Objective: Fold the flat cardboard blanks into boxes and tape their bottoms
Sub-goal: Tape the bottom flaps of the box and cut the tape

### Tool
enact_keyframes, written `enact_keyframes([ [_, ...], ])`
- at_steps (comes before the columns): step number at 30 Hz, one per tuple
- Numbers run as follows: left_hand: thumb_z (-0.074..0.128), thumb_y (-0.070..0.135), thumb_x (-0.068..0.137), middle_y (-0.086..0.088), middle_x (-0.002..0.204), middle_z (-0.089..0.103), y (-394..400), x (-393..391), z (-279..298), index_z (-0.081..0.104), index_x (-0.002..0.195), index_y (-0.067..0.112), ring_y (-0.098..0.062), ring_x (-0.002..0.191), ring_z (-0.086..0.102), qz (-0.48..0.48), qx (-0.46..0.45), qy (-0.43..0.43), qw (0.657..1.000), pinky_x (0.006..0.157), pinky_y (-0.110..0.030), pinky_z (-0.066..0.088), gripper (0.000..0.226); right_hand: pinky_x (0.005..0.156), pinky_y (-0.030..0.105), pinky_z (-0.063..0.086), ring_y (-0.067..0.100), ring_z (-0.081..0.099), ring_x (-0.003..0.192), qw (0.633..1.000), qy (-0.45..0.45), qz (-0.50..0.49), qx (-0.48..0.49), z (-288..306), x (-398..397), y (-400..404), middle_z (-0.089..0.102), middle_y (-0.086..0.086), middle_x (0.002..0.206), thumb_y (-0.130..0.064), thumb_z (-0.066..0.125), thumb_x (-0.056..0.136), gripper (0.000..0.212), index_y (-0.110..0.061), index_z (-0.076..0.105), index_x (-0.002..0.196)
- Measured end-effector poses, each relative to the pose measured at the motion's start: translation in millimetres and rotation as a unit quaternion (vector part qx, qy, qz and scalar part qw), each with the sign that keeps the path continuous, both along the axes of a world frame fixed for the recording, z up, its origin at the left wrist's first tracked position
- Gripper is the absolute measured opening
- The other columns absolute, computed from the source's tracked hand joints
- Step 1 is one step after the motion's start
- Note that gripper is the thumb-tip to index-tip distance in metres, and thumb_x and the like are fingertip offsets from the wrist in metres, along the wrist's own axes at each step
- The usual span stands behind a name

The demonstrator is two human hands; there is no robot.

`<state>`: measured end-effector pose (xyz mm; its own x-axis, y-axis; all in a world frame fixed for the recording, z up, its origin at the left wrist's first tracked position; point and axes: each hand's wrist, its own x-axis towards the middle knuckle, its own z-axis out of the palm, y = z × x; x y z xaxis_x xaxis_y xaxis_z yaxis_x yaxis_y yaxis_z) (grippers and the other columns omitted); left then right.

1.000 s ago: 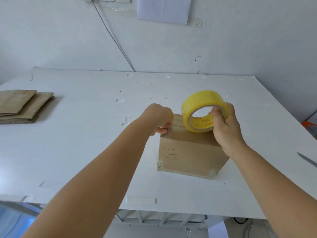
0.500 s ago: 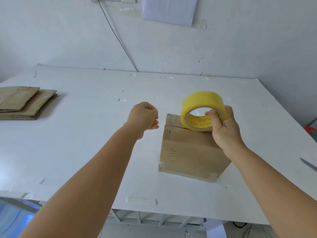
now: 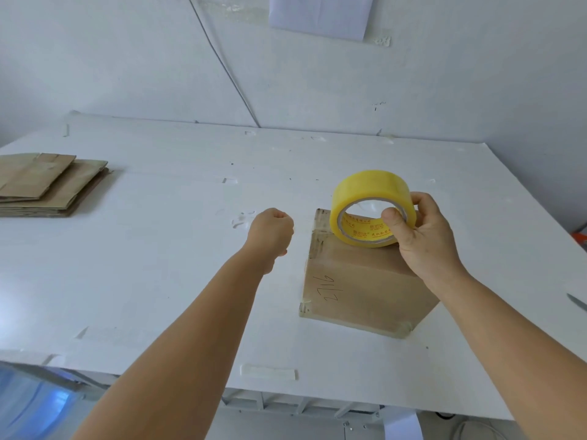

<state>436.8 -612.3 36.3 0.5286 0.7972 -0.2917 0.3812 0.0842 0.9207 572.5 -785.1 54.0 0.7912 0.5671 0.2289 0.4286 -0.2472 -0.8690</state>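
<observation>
**Q:** What carries the work, and what stands on it?

**A:** The white bench fills most of the view. On it, in front of me and a little to the right, stands the folded cardboard box, with "216" handwritten on the side facing me and clear tape at its lower corners. At the far left of the bench lies the stack of flat cardboard blanks, well apart from the box.

**Q:** And my hands?

**A:** My right hand grips the yellow tape roll, thumb through the core and fingers curled round the outer rim; the roll stands on edge at the top of the box. My left hand is held over the bench just left of the box, fingers curled into a loose fist. I cannot tell whether it pinches a tape end.

**Q:** Smaller items?

**A:** A strip of tape is stuck near the front edge of the bench.
</observation>
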Motion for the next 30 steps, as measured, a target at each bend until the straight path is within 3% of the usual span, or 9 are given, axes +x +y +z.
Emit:
enact_keyframes([
  [6,0.037,0.007,0.087,-0.009,0.076,0.047,-14.0,8.6,-22.8,0.046,0.081,0.012,-0.022,0.064,0.038,-0.042,0.003,0.014,0.999,0.054,-0.028,0.033,0.013,0.065,0.021,0.041,0.005,0.058,0.074,1.000,-0.004,0.009,-0.010,-2.4,3.1,0.2,0.061,-0.008,0.080,-0.041,0.064,0.086,0.026,-0.029,0.049,0.103],
  [11,0.046,0.029,0.094,-0.005,0.075,0.052,-21.6,14.6,-34.6,0.045,0.100,0.018,-0.018,0.060,0.042,-0.041,-0.063,0.001,0.997,0.054,-0.027,0.039,0.013,0.067,0.021,0.042,0.002,0.057,0.074,1.000,-0.011,-0.002,-0.027,-4.2,4.8,-1.0,0.061,-0.008,0.086,-0.043,0.060,0.088,0.027,-0.029,0.049,0.108],
  [15,0.052,0.023,0.094,0.001,0.084,0.057,-21.4,3.0,-36.3,0.054,0.108,0.017,-0.013,0.066,0.052,0.000,0.065,0.009,0.998,0.057,-0.023,0.042,0.016,0.070,0.024,0.041,0.000,0.055,0.079,0.999,-0.017,-0.001,-0.038,-4.2,3.6,0.5,0.060,-0.008,0.086,-0.043,0.057,0.089,0.025,-0.028,0.050,0.108],
  [17,0.043,0.019,0.099,0.008,0.103,0.065,-27.0,-4.5,-26.8,0.062,0.117,0.016,-0.009,0.095,0.062,0.010,0.085,-0.082,0.993,0.077,-0.020,0.048,0.026,0.070,0.026,0.041,0.002,0.054,0.078,0.999,-0.018,-0.001,-0.041,-4.5,2.9,1.4,0.060,-0.007,0.086,-0.043,0.056,0.090,0.026,-0.027,0.050,0.109],
  [19,0.037,0.033,0.102,0.010,0.133,0.056,-39.0,-11.3,-17.4,0.053,0.134,0.018,-0.004,0.121,0.051,-0.076,0.044,-0.167,0.982,0.101,-0.021,0.040,0.038,0.070,0.031,0.040,0.005,0.054,0.078,0.999,-0.021,-0.006,-0.047,-4.5,3.4,1.6,0.059,-0.008,0.084,-0.044,0.056,0.090,0.027,-0.027,0.050,0.110],
  [21,0.044,0.044,0.099,0.020,0.144,0.039,-52.9,-15.1,-18.7,0.032,0.148,0.021,0.003,0.126,0.041,-0.170,0.007,-0.166,0.971,0.101,-0.017,0.032,0.056,0.074,0.032,0.039,0.005,0.054,0.078,0.998,-0.020,-0.005,-0.053,-4.9,3.6,1.6,0.058,-0.012,0.082,-0.048,0.056,0.090,0.029,-0.027,0.049,0.110],
  [23,0.065,0.046,0.087,0.018,0.148,0.037,-54.5,-12.3,-30.1,0.010,0.154,0.026,0.000,0.128,0.043,-0.188,-0.033,-0.158,0.969,0.103,-0.022,0.037,0.089,0.076,0.034,0.040,0.005,0.055,0.080,0.998,-0.023,-0.005,-0.059,-5.5,3.3,1.4,0.058,-0.014,0.080,-0.055,0.055,0.085,0.034,-0.030,0.048,0.107],
  [26,0.078,0.058,0.067,0.009,0.136,0.056,-42.2,-2.2,-45.1,0.019,0.151,0.031,-0.011,0.124,0.054,-0.207,-0.040,-0.130,0.969,0.106,-0.039,0.044,0.107,0.080,0.037,0.043,0.017,0.057,0.085,0.997,-0.025,-0.009,-0.069,-4.3,3.7,3.5,0.058,-0.013,0.080,-0.050,0.053,0.090,0.029,-0.028,0.048,0.107],
  [30,0.073,0.076,0.057,0.012,0.127,0.063,-34.0,-1.2,-43.6,0.033,0.145,0.031,-0.010,0.120,0.057,-0.252,-0.044,-0.063,0.965,0.105,-0.040,0.044,0.107,0.079,0.036,0.042,0.018,0.056,0.085,0.997,-0.024,-0.009,-0.073,-0.4,0.7,4.7,0.057,-0.013,0.078,-0.045,0.051,0.092,0.029,-0.022,0.049,0.109],
])
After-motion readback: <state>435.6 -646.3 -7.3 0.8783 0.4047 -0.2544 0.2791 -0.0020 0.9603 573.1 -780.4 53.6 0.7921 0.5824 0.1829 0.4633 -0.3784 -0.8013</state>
